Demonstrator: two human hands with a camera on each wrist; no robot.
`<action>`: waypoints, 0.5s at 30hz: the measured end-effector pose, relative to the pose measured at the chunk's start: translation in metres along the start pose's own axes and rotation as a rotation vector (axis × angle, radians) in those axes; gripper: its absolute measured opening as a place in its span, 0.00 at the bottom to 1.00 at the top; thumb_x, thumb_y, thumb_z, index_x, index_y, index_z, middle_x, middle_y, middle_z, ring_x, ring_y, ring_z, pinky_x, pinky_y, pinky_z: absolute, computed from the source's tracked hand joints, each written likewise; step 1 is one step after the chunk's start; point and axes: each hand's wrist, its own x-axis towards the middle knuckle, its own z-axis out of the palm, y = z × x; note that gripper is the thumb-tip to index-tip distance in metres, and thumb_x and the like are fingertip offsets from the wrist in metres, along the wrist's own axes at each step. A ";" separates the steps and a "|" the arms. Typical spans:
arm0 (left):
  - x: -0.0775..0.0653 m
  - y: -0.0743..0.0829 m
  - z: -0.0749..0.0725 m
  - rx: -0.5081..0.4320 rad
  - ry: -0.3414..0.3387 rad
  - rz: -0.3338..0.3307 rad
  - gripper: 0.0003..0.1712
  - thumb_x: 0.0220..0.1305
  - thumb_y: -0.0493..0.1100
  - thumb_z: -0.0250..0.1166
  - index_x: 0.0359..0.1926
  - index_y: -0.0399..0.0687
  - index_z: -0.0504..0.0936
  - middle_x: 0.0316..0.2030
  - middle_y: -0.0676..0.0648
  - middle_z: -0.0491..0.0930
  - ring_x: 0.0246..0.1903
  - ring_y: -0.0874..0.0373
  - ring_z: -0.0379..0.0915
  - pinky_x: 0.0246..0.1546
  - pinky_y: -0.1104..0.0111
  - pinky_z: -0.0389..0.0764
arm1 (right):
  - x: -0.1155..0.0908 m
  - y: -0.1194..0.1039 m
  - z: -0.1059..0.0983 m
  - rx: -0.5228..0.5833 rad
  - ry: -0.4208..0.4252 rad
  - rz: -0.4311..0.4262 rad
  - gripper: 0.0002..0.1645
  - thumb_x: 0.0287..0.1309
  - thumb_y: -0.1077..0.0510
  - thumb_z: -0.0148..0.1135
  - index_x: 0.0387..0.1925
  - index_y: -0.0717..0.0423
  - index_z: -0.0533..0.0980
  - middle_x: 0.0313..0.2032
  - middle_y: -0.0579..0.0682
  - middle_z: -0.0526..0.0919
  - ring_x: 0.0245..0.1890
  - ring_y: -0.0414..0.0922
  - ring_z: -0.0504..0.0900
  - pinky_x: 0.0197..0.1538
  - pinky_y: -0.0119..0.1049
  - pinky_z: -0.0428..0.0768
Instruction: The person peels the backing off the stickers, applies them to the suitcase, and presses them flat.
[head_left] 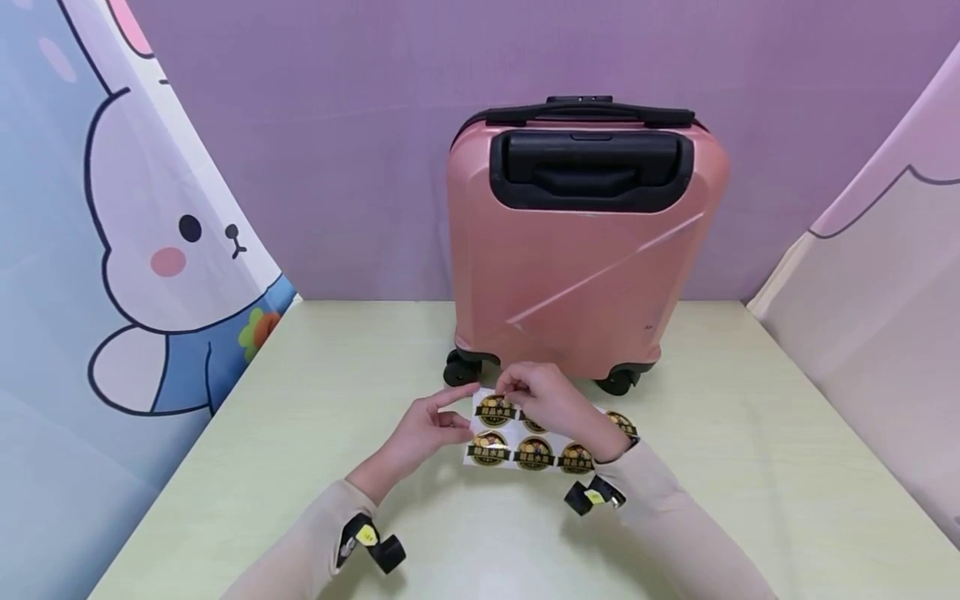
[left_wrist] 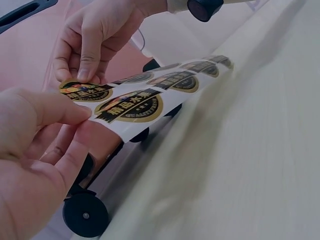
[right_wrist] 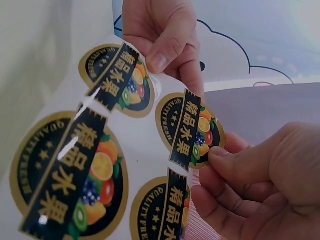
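Observation:
A white sheet of round black-and-gold stickers, printed with fruit, is held up above the table in front of the suitcase. My left hand grips the sheet's left edge, thumb on top beside a sticker, as the left wrist view shows. With thumb and fingertips my right hand pinches the rim of the far corner sticker. In the right wrist view that sticker's pinched rim juts past the white sheet. My right forearm covers part of the sheet in the head view.
A pink hard-shell suitcase with black wheels stands upright just behind the hands. The pale table runs back to a purple cloth wall. Printed cartoon curtains hang at both sides.

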 end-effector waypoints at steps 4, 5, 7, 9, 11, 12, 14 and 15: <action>-0.002 0.001 -0.001 0.032 -0.029 0.023 0.35 0.58 0.23 0.65 0.68 0.37 0.71 0.69 0.36 0.66 0.42 0.54 0.81 0.45 0.67 0.84 | -0.001 -0.001 0.000 0.013 -0.003 -0.002 0.09 0.59 0.74 0.63 0.36 0.59 0.81 0.32 0.47 0.82 0.30 0.38 0.77 0.35 0.31 0.80; -0.002 0.002 -0.001 0.039 -0.029 0.025 0.35 0.58 0.23 0.66 0.67 0.36 0.72 0.68 0.36 0.67 0.42 0.54 0.81 0.45 0.67 0.84 | -0.001 -0.001 0.000 0.017 -0.004 -0.005 0.09 0.59 0.74 0.63 0.36 0.59 0.81 0.32 0.48 0.83 0.30 0.38 0.77 0.35 0.31 0.80; -0.003 0.003 -0.002 0.049 -0.023 0.023 0.34 0.57 0.23 0.66 0.66 0.36 0.72 0.67 0.36 0.68 0.41 0.55 0.81 0.45 0.67 0.84 | -0.001 -0.002 0.000 0.021 -0.003 -0.012 0.09 0.59 0.74 0.63 0.35 0.58 0.81 0.32 0.47 0.83 0.30 0.38 0.77 0.35 0.31 0.80; -0.003 0.004 -0.002 0.054 -0.012 0.017 0.34 0.57 0.23 0.66 0.66 0.36 0.73 0.67 0.36 0.69 0.40 0.58 0.81 0.44 0.67 0.84 | 0.000 -0.003 -0.001 0.022 -0.003 -0.014 0.09 0.59 0.73 0.63 0.35 0.58 0.81 0.32 0.47 0.83 0.30 0.38 0.78 0.35 0.31 0.81; -0.003 0.005 -0.002 0.052 -0.004 0.012 0.34 0.56 0.23 0.66 0.66 0.36 0.72 0.67 0.35 0.68 0.39 0.60 0.80 0.44 0.67 0.84 | 0.000 -0.004 -0.001 0.022 -0.007 -0.014 0.09 0.59 0.73 0.63 0.35 0.58 0.81 0.32 0.47 0.83 0.30 0.38 0.78 0.36 0.32 0.81; -0.003 0.005 -0.002 0.047 -0.002 0.006 0.35 0.56 0.23 0.66 0.66 0.36 0.72 0.67 0.35 0.68 0.39 0.60 0.80 0.45 0.67 0.84 | 0.000 -0.004 -0.002 0.024 -0.010 -0.011 0.09 0.59 0.73 0.63 0.35 0.57 0.81 0.32 0.46 0.83 0.31 0.38 0.78 0.36 0.32 0.81; -0.003 0.005 -0.002 0.036 -0.001 -0.007 0.35 0.56 0.23 0.66 0.66 0.36 0.72 0.68 0.35 0.67 0.39 0.60 0.80 0.45 0.66 0.84 | 0.000 -0.004 -0.002 0.029 -0.016 -0.003 0.09 0.59 0.73 0.63 0.35 0.57 0.82 0.32 0.46 0.83 0.31 0.38 0.78 0.36 0.32 0.81; -0.002 0.005 -0.002 0.030 -0.001 -0.012 0.35 0.56 0.23 0.66 0.66 0.36 0.72 0.68 0.35 0.67 0.39 0.60 0.80 0.46 0.66 0.84 | 0.000 -0.004 -0.002 0.031 -0.019 -0.001 0.09 0.59 0.73 0.63 0.35 0.57 0.82 0.32 0.46 0.83 0.31 0.38 0.78 0.36 0.32 0.81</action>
